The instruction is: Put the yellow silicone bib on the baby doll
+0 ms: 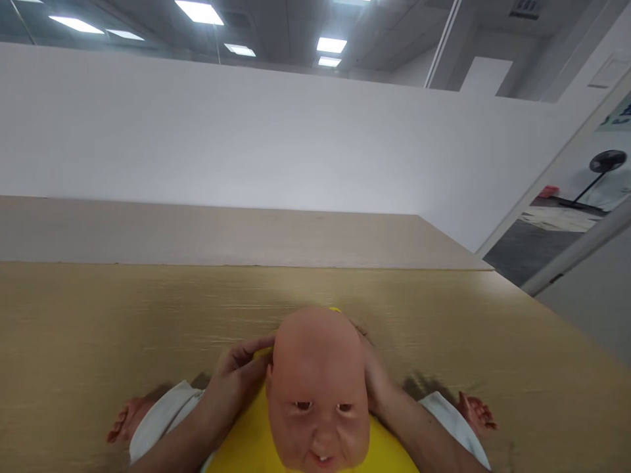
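Observation:
A bald baby doll [315,374] lies on the table with its head between my two hands and its face turned up toward me. Yellow cloth [241,440] covers its chest and shows beside the neck, with a small yellow bit above the head. My left hand [241,368] is at the head's left side, thumb and forefinger closed on the yellow cloth's edge. On the other side, my right hand [377,378] reaches behind the head, which hides its fingers. White sleeves [165,417] cover the doll's outspread arms, leaving the doll's hands [477,414] bare.
The wood-coloured tabletop [148,315] stretches to both sides, with a paler board [221,233] along its back. Behind stands a white partition [236,138] topped with glass. At the right, a doorway shows a black fan [607,161] on a stand.

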Motion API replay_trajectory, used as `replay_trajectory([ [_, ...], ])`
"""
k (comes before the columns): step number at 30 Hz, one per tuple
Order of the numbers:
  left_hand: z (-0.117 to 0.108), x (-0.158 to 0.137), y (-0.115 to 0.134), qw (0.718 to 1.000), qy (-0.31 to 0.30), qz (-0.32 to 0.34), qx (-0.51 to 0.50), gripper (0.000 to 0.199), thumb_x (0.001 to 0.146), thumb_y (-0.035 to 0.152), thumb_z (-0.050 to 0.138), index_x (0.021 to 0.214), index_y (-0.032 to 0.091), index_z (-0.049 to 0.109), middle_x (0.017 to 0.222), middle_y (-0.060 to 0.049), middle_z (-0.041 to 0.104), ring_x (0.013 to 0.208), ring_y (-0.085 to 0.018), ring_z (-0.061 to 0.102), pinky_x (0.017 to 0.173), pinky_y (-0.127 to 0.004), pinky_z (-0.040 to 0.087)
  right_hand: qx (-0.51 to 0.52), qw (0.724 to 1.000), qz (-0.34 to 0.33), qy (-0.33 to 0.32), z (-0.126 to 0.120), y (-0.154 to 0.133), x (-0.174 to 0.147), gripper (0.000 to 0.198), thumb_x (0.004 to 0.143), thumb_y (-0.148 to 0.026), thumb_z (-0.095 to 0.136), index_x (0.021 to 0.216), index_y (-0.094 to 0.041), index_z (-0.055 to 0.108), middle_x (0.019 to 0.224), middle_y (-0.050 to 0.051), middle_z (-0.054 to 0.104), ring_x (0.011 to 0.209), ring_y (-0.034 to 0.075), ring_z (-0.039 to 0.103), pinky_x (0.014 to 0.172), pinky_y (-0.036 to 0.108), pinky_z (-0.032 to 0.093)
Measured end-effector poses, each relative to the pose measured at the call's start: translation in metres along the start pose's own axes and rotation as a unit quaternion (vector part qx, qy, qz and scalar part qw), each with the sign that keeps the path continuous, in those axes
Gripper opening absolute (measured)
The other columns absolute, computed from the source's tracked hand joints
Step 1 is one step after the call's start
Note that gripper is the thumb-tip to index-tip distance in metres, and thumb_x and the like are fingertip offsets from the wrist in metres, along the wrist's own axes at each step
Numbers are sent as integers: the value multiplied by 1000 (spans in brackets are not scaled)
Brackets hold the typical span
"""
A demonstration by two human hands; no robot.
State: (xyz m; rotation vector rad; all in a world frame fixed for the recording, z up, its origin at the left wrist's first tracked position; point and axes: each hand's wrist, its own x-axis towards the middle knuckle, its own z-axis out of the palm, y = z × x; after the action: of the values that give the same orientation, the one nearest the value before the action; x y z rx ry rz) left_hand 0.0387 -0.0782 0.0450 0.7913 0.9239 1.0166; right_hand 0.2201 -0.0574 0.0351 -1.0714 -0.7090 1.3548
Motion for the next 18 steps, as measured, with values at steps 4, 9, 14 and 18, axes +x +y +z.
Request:
replay_trajectory([
  [4,-4,3,-3,994,4,51,95,26,70,25,63,92,18,74,94,-6,72,91,-22,63,77,-25,46,60,998,29,-19,-4,2,4,24,56,-40,76,64,-21,63,64,-3,60,60,11,51,55,20,42],
  [9,-8,4,-5,970,-10,94,226,35,76,18,46,101,19,71,101,-2,71,95,-20,61,83,-25,44,-17,999,-37,-28,-9,8,10,24,70,-42,67,69,-21,57,59,-6,46,54,8,39,50,19,34],
  [14,-9,5,-5,948,4,99,301,38,78,19,41,103,18,70,102,0,70,95,-21,60,85,-24,42,-59,996,-59,-14,-15,14,18,25,70,-42,66,79,-21,56,65,-5,49,59,10,42,51,20,35],
  [18,-8,5,-3,946,2,95,310,37,79,21,41,101,17,70,102,0,70,96,-21,60,86,-24,42,-113,989,-93,-7,-18,17,24,25,69,-41,64,73,-20,53,64,-5,49,61,11,43,54,22,36],
])
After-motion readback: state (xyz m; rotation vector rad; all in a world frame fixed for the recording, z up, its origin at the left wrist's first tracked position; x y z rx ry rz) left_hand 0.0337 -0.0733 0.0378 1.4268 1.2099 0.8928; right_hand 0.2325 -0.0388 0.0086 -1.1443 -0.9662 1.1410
